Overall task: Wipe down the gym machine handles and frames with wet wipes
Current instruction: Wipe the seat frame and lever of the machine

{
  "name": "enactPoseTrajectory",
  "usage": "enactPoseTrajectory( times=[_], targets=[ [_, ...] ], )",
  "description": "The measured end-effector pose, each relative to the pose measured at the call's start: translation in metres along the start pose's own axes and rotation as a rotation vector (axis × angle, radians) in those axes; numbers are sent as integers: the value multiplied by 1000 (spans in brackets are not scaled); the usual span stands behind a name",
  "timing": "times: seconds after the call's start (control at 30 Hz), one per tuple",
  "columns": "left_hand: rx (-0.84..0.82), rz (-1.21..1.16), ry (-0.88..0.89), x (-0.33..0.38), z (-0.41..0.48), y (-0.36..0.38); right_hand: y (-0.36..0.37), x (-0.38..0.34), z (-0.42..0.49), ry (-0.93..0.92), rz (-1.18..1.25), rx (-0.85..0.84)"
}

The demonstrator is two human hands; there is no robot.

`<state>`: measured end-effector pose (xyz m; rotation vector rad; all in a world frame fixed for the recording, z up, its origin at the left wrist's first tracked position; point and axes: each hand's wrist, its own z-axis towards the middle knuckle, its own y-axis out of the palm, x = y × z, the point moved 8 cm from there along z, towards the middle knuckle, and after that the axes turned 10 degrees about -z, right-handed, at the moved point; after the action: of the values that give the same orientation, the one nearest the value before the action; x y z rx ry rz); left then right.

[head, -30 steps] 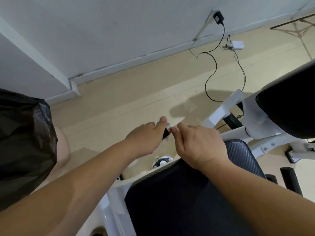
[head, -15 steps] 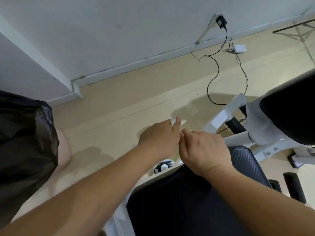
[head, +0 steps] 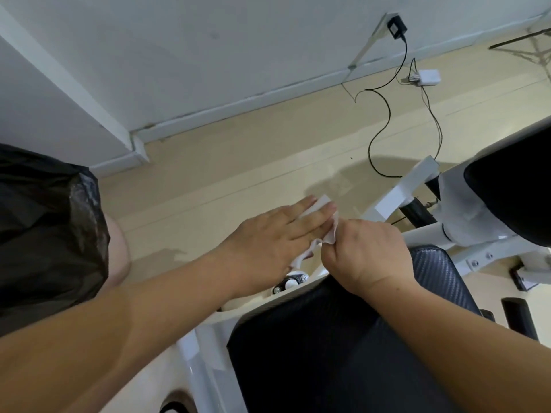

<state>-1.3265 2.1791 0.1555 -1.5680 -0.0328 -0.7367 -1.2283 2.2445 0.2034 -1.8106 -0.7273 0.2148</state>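
A white wet wipe (head: 331, 232) is stretched between both hands above the front of the gym machine. My left hand (head: 275, 236) lies flat with straight fingers over the wipe, whose corner shows past the fingertips. My right hand (head: 365, 253) pinches the wipe's near edge with curled fingers. Below the hands is the machine's black padded seat (head: 343, 347) on a white frame (head: 432, 234). A second black pad (head: 512, 192) sits at the right.
A black plastic bag (head: 47, 234) hangs at the left. Black cables (head: 384, 114) run across the beige floor from a wall plug to a white adapter (head: 428, 76). A white frame foot (head: 402, 189) and black roller pads (head: 517, 317) stand at the right.
My left hand has opened from a closed grip to flat fingers, and the white wipe has come out and spread between the hands. The view has shifted slightly.
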Motion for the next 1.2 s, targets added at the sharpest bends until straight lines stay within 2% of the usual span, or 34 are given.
enactPoseTrajectory(
  times=[0.1, 0.23, 0.4, 0.5, 0.6, 0.67, 0.73, 0.8, 0.87, 0.9, 0.97, 1.07, 1.13, 1.2],
  targets=[
    [-45, 82, 56, 11, -51, 3, -2, -5, -2, -5, 6, 98],
    [-131, 192, 68, 10, -89, -6, 2, -4, 0, -15, 3, 114],
    [-77, 130, 31, 21, -22, -11, -1, -2, -3, 12, 30, 95],
    [-85, 190, -6, 23, -8, -9, -3, -3, -3, 3, 27, 57],
    [-156, 150, 6, 19, -55, -14, -2, -4, -2, -5, 8, 56],
    [-133, 126, 19, 23, -93, -29, 0, -5, -2, -13, 17, 58],
    [-50, -20, -118, 24, -119, -47, -1, -3, -1, -9, 19, 54],
    [136, -298, -407, 7, -128, -68, -1, -4, -2, -12, 16, 51],
    [365, -426, -709, -24, -126, -81, -1, -4, -3, -6, 17, 61],
    [378, -443, -839, -41, -117, -81, 0, -5, -3, -4, 15, 69],
    [181, -536, -965, -64, -78, -62, 1, -4, -2, 3, 15, 79],
    [-140, -990, -912, -50, -11, -21, 0, -3, -2, 6, 28, 88],
    [-244, -1205, -952, -35, 10, -1, -1, -4, -3, -2, 25, 83],
    [-239, -1256, -1092, -35, 12, 7, 0, -4, -2, -5, 21, 74]
  ],
)
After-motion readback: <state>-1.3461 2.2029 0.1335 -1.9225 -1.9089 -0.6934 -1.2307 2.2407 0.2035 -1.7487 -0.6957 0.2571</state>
